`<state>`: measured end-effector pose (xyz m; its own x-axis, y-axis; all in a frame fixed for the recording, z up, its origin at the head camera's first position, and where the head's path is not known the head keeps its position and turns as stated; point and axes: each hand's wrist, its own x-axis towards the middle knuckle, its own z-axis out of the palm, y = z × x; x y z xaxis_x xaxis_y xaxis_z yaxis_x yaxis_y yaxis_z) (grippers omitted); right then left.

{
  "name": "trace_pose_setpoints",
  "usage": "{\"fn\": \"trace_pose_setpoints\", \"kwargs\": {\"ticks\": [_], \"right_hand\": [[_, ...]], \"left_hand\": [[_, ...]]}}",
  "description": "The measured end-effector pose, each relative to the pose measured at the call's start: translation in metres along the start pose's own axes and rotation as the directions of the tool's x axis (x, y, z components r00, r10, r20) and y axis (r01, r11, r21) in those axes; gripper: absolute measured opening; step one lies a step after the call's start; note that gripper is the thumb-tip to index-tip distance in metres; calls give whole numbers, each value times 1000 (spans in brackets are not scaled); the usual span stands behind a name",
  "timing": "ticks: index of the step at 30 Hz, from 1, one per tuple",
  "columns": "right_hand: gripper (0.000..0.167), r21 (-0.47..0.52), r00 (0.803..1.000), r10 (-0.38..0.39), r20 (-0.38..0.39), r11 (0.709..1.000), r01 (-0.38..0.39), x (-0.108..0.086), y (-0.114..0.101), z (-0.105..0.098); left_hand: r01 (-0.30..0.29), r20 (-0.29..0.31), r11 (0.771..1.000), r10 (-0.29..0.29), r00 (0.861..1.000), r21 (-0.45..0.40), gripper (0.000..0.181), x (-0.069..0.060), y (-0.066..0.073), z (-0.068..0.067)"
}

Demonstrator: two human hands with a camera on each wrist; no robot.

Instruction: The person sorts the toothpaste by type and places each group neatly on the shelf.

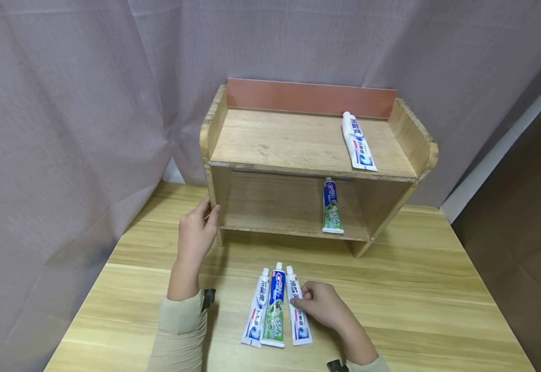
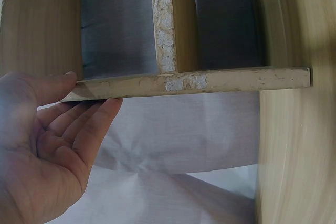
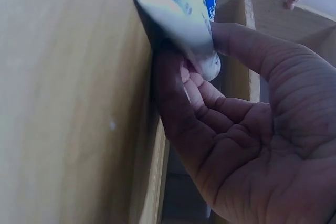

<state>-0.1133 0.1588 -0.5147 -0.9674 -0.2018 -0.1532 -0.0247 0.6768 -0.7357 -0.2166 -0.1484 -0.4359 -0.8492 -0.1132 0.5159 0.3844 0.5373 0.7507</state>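
My left hand grips the front edge of the left side panel of a small two-tier wooden shelf. In the left wrist view, the thumb lies on one face of that panel and the fingers on the other. With thumb and fingers, my right hand pinches the right-hand white toothpaste tube at its side, low over the table. Beside it lie a blue-green toothpaste tube and another white toothpaste tube, their caps toward the shelf.
One white toothpaste tube lies on the upper tier at the right. A blue-green toothpaste tube lies on the lower tier. The shelf stands on a wood-grain table, with a grey curtain behind and a brown panel at right.
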Motion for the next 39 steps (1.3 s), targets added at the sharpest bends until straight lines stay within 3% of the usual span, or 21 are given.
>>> {"fn": "trace_pose_setpoints", "kwargs": {"ticks": [27,39], "right_hand": [[27,143,999,28,-29,989,-23,0,-1,-2],[25,160,999,42,-19,986,-38,0,-6,-7]], "left_hand": [[3,9,1000,-3,1000,2,37,0,0,-1],[8,13,1000,-8,1000,-1,36,1,-1,0]]}}
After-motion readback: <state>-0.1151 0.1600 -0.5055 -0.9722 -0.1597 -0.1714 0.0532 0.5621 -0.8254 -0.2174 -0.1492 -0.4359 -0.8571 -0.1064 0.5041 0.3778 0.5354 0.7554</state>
